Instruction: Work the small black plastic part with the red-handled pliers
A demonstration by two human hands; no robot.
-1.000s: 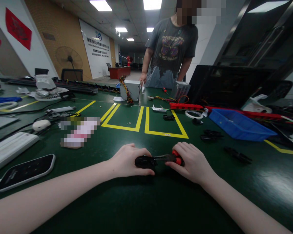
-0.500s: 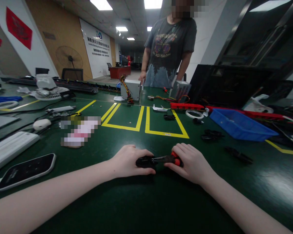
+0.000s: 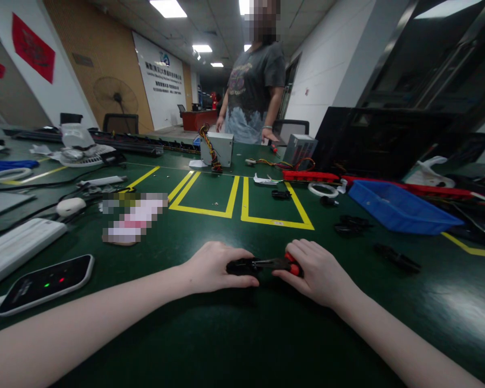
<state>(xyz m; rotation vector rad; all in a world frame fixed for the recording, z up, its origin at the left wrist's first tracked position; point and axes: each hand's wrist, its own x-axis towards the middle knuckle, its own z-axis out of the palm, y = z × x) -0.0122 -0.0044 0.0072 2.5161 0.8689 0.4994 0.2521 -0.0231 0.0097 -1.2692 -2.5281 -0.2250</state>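
Observation:
My left hand (image 3: 212,268) rests on the green table (image 3: 242,334) and grips a small black part (image 3: 239,266). My right hand (image 3: 317,272) holds a tool with a red and black handle (image 3: 290,264). The tool's dark metal tip (image 3: 267,263) points left and meets the black part between my hands. Both forearms lie flat on the table.
A blue tray (image 3: 400,213) sits at right, with loose black parts (image 3: 350,224) and another black piece (image 3: 396,257) nearby. A black device with lit dots (image 3: 44,284), a white keyboard (image 3: 18,248) and a mouse (image 3: 70,206) lie at left. A person (image 3: 253,91) stands behind a metal box (image 3: 217,149).
The person across the table has stepped left and turned sideways. Small lights have come on in the black device at left. My hands stay in place on the part and tool.

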